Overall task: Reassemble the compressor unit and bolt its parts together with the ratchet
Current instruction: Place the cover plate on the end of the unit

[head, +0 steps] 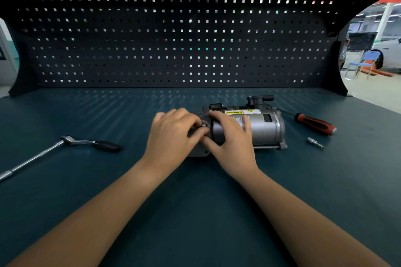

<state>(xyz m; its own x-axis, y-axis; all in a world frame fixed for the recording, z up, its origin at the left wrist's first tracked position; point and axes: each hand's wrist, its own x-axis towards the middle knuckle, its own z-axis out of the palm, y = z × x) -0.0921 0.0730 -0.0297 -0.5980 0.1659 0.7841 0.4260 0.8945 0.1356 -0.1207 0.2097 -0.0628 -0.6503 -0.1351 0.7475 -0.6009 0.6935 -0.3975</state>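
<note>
The grey metal compressor unit (264,127) lies on its side in the middle of the bench, with a yellow warning label on top and a black connector at its far side. My left hand (173,134) covers the unit's left end piece, fingertips pinching a small round metal part (204,124) at the seam. My right hand (232,136) wraps over the cylindrical body just right of that seam. The chrome ratchet (86,142) with a black grip and a long extension bar lies on the bench to the left, untouched.
A red-and-black screwdriver (314,124) lies right of the compressor. A small metal bit (314,142) rests in front of it. A dark pegboard (173,41) rises behind the green bench top (195,212). The workshop floor shows past the right edge.
</note>
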